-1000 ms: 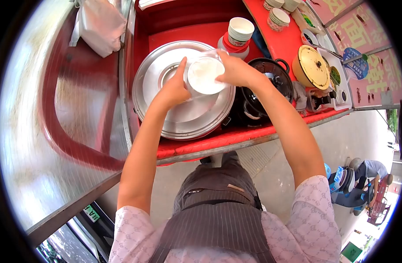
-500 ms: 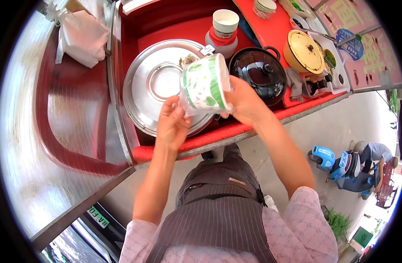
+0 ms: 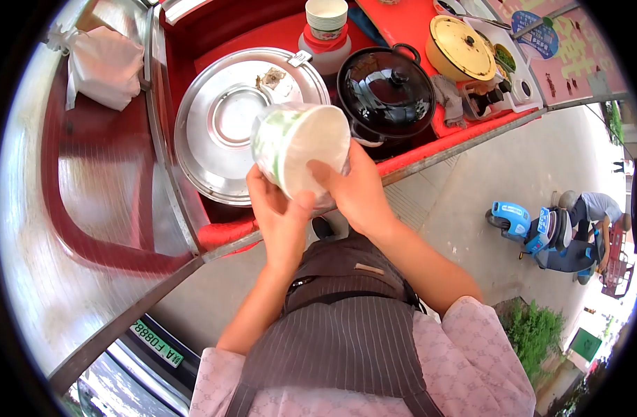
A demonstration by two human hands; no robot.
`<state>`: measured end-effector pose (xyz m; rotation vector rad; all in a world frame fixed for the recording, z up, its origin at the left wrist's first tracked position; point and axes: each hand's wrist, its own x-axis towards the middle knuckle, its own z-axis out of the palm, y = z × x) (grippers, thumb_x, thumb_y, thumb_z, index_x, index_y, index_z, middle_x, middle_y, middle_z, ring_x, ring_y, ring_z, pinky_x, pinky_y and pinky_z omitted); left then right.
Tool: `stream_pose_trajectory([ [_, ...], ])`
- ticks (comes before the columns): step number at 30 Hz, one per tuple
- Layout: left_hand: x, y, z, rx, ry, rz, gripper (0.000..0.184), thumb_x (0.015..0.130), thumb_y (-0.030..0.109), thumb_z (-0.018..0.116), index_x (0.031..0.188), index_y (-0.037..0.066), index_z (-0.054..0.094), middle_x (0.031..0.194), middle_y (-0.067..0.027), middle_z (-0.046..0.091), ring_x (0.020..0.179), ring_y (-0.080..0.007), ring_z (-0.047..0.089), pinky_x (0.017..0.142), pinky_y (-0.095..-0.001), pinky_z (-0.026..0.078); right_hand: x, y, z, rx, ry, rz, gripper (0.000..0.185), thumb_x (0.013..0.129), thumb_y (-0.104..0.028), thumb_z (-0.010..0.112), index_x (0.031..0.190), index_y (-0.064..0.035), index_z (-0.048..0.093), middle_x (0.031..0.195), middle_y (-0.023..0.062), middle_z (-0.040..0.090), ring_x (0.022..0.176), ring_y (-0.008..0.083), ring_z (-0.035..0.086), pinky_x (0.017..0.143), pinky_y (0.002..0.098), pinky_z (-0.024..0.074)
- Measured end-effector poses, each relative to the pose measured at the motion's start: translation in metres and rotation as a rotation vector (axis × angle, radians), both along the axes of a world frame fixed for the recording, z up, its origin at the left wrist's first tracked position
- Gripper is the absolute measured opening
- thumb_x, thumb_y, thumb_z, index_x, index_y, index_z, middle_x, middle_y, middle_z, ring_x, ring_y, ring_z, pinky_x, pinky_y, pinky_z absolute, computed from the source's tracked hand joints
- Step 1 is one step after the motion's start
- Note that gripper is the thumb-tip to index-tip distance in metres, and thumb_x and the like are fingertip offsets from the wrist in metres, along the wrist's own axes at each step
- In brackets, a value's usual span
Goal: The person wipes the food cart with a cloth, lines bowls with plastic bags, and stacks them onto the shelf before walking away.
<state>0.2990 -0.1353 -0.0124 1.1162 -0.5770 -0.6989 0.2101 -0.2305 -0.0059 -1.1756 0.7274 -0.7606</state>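
Note:
A white paper bowl point(image 3: 317, 144) with a green print is held up in front of my body, tilted with its round white face toward me and to the right. Clear plastic film clings around it. Fingers of my left hand point(image 3: 280, 215) are wrapped on its lower left side. My right hand point(image 3: 360, 191) grips the right side, its thumb lying across the white face. Behind the bowl lies a large round metal lid point(image 3: 200, 149); the bowl overlaps its right part and touches nothing but my hands, as far as I can see.
A black lidded pot point(image 3: 388, 94) stands right of the metal lid, with a yellow lidded pot point(image 3: 461, 48) beyond it. Stacked paper bowls point(image 3: 327, 17) sit on a red-topped container point(image 3: 325, 52). White plastic bag point(image 3: 106, 66) hangs left. A person point(image 3: 600, 215) is beside a blue scooter point(image 3: 534, 233).
The bowl has come closer to me and turned, so its white face shows more. Both hands moved with it, and my right thumb now lies across that face. The view has shifted.

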Motion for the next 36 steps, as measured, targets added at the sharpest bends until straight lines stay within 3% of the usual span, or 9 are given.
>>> stream_pose_trajectory([
  [4, 0.011, -0.008, 0.011, -0.034, 0.291, -0.012, 0.074, 0.097, 0.050, 0.057, 0.147, 0.001, 0.032, 0.142, -0.0148, 0.049, 0.131, -0.0276, 0.050, 0.103, -0.0417, 0.046, -0.024, 0.008, 0.018, 0.474, -0.228, 0.145, 0.046, 0.103, -0.029, 0.058, 0.139, -0.0019, 0.049, 0.102, 0.0059, 0.065, 0.070, 0.0093, 0.063, 0.062, 0.0251, 0.0542],
  [6, 0.012, -0.009, 0.028, -0.063, 0.556, 0.027, 0.069, 0.101, 0.056, 0.040, 0.148, 0.007, 0.037, 0.145, -0.0108, 0.049, 0.128, -0.0274, 0.054, 0.099, -0.0447, 0.050, -0.034, 0.011, -0.001, 0.365, -0.220, 0.041, 0.034, 0.101, -0.016, 0.058, 0.132, -0.0019, 0.053, 0.098, 0.0043, 0.064, 0.073, 0.0113, 0.064, 0.064, 0.0257, 0.0545],
  [10, 0.017, 0.001, 0.039, -0.131, 0.913, -0.274, 0.069, 0.100, 0.058, 0.039, 0.151, 0.012, 0.036, 0.145, -0.0118, 0.050, 0.131, -0.0290, 0.052, 0.107, -0.0516, 0.044, -0.030, 0.008, -0.022, 0.129, -0.168, -0.108, 0.021, 0.096, -0.002, 0.060, 0.117, -0.0008, 0.059, 0.098, 0.0038, 0.066, 0.087, 0.0107, 0.065, 0.074, 0.0245, 0.0522],
  [15, 0.001, 0.010, 0.052, 0.128, 0.603, -0.264, 0.076, 0.098, 0.063, 0.043, 0.151, 0.008, 0.037, 0.145, -0.0115, 0.050, 0.130, -0.0279, 0.054, 0.107, -0.0457, 0.045, -0.040, -0.003, -0.015, -0.301, -0.041, -0.058, 0.034, 0.084, -0.005, 0.074, 0.114, -0.0009, 0.059, 0.106, 0.0027, 0.067, 0.100, 0.0092, 0.061, 0.088, 0.0267, 0.0482],
  [21, 0.000, 0.017, 0.041, 0.187, 0.476, -0.302, 0.093, 0.092, 0.069, 0.052, 0.152, 0.001, 0.032, 0.148, -0.0151, 0.046, 0.135, -0.0289, 0.048, 0.110, -0.0449, 0.042, -0.053, -0.020, -0.014, -0.552, 0.013, 0.140, 0.037, 0.092, -0.013, 0.066, 0.124, 0.0043, 0.062, 0.114, 0.0098, 0.069, 0.103, 0.0162, 0.065, 0.091, 0.0309, 0.0514],
  [23, 0.008, 0.018, 0.021, 0.159, 0.441, -0.200, 0.088, 0.089, 0.065, 0.061, 0.142, -0.002, 0.041, 0.139, -0.0161, 0.053, 0.127, -0.0254, 0.053, 0.104, -0.0409, 0.045, -0.057, -0.020, -0.006, -0.131, 0.166, -0.124, 0.023, 0.089, -0.006, 0.069, 0.109, 0.0032, 0.065, 0.106, 0.0078, 0.067, 0.100, 0.0141, 0.063, 0.088, 0.0276, 0.0502],
  [26, 0.019, 0.022, 0.000, 0.319, 0.014, -0.166, 0.066, 0.082, 0.050, 0.080, 0.113, 0.000, 0.049, 0.112, -0.0095, 0.058, 0.103, -0.0138, 0.056, 0.093, -0.0308, 0.046, -0.065, -0.003, 0.037, -0.440, 0.133, -0.068, 0.017, 0.090, -0.001, 0.061, 0.107, 0.0012, 0.065, 0.099, 0.0118, 0.066, 0.090, 0.0232, 0.066, 0.079, 0.0324, 0.0521],
  [30, -0.016, 0.012, 0.012, 0.184, -0.019, -0.255, 0.079, 0.074, 0.051, 0.086, 0.118, 0.000, 0.044, 0.112, -0.0085, 0.056, 0.103, -0.0140, 0.054, 0.091, -0.0303, 0.046, -0.048, 0.016, 0.039, -0.632, 0.338, 0.206, 0.018, 0.085, -0.003, 0.058, 0.102, 0.0003, 0.060, 0.102, 0.0212, 0.063, 0.092, 0.0429, 0.062, 0.075, 0.0497, 0.0502],
  [36, -0.032, 0.003, 0.000, 0.204, 0.272, -0.296, 0.081, 0.082, 0.046, 0.080, 0.134, -0.001, 0.039, 0.128, -0.0133, 0.052, 0.118, -0.0196, 0.053, 0.102, -0.0348, 0.044, -0.044, -0.007, 0.027, -0.577, 0.521, 0.465, 0.022, 0.084, -0.007, 0.058, 0.104, 0.0011, 0.060, 0.102, 0.0236, 0.063, 0.093, 0.0434, 0.062, 0.076, 0.0509, 0.0506],
])
